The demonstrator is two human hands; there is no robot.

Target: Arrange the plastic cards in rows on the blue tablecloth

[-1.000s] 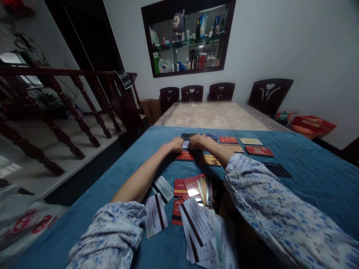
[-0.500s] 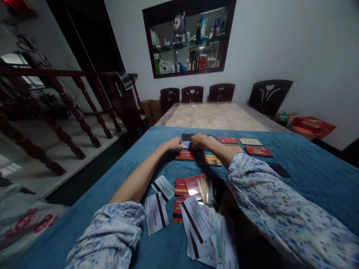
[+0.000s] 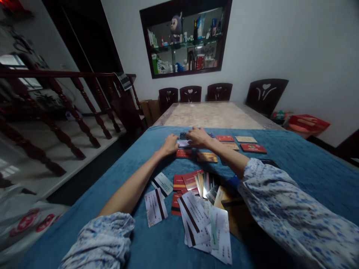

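Toward the far side of the blue cloth, a pale card [image 3: 183, 143] lies between my two hands. My left hand [image 3: 169, 145] has its bent fingers against the card's left edge. On the opposite edge, my right hand [image 3: 198, 136] is curled with the thumb low, its fingers reaching over a dark card [image 3: 184, 136] behind. Just in front lie a red card [image 3: 183, 154] and a gold card stack [image 3: 206, 157]. Nearer me is a loose, overlapping heap with white striped cards [image 3: 194, 213] and red cards [image 3: 179, 182].
More cards stand in rows at the right, among them a red stack [image 3: 253, 148] and a cream card [image 3: 246, 139]. The blue cloth [image 3: 117, 179] covers the near table. Chairs [image 3: 190, 94] line the far end; a wooden railing [image 3: 64, 74] runs at left.
My right hand has lifted slightly and its fingers reach further back. My left hand stays at the card's left side. The view shifts a little, uncovering more of the heap's right side.
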